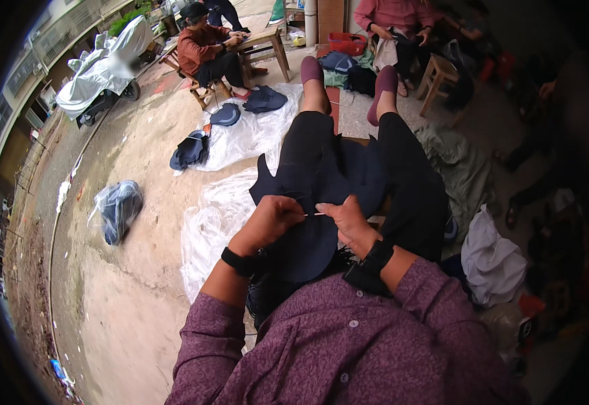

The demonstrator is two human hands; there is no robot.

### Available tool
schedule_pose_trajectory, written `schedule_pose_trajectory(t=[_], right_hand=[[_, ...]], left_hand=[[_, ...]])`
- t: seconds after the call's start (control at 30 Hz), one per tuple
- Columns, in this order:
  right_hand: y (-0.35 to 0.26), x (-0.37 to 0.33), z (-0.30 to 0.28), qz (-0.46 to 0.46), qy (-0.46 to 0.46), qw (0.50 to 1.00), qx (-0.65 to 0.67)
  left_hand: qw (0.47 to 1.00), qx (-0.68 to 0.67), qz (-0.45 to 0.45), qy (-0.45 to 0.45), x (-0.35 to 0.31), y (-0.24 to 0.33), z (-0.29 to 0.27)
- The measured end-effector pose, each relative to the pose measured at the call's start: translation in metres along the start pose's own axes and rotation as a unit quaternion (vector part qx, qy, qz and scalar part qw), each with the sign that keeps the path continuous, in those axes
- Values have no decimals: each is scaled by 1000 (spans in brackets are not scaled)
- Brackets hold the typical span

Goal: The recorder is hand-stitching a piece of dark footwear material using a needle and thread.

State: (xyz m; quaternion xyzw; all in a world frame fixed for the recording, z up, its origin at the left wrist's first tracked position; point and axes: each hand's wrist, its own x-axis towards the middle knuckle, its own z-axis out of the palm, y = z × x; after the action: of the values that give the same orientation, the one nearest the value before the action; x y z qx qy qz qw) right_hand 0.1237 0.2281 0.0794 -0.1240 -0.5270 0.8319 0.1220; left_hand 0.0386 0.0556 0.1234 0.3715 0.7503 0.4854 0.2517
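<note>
Dark navy cloth pieces (308,246) lie across my lap, over my black trouser legs. Above them my left hand (275,219) is closed in a pinch, fingers curled inward. Facing it, my right hand (348,221) pinches too, its thumb pointing toward the left hand. A short, thin white strip or stick (313,214) spans the small gap between the fingertips; its exact kind is too small to make out. The cloth under the hands has a pointed upper left corner and a rounded lower edge. Each wrist wears a black band.
Clear plastic sheeting (223,145) lies on the ground ahead, bearing folded navy pieces (265,99). A bagged bundle (117,210) rests at left. One person (203,54) sits at a wooden table (267,42); another (399,27) sits near a wooden stool (437,79). White cloth (493,256) lies at right.
</note>
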Motion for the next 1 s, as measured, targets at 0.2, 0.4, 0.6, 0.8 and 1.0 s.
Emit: schedule_pose_trajectory(t=[0.2, 0.4, 0.6, 0.8, 1.0], right_hand=[[-27, 6, -22, -222, 183, 867, -407], [-21, -7, -3, -330, 8, 763, -555], [-74, -20, 4, -528, 21, 658, -537], [-25, -10, 3, -228, -72, 778, -581], [-6, 4, -4, -232, -106, 852, -457]], left_hand=[[995, 55, 67, 59, 0, -3, 12], [991, 61, 77, 87, -5, -6, 12], [994, 18, 38, 96, -1, -12, 17], [995, 18, 38, 95, 1, -8, 17], [981, 141, 50, 121, -6, -3, 21]])
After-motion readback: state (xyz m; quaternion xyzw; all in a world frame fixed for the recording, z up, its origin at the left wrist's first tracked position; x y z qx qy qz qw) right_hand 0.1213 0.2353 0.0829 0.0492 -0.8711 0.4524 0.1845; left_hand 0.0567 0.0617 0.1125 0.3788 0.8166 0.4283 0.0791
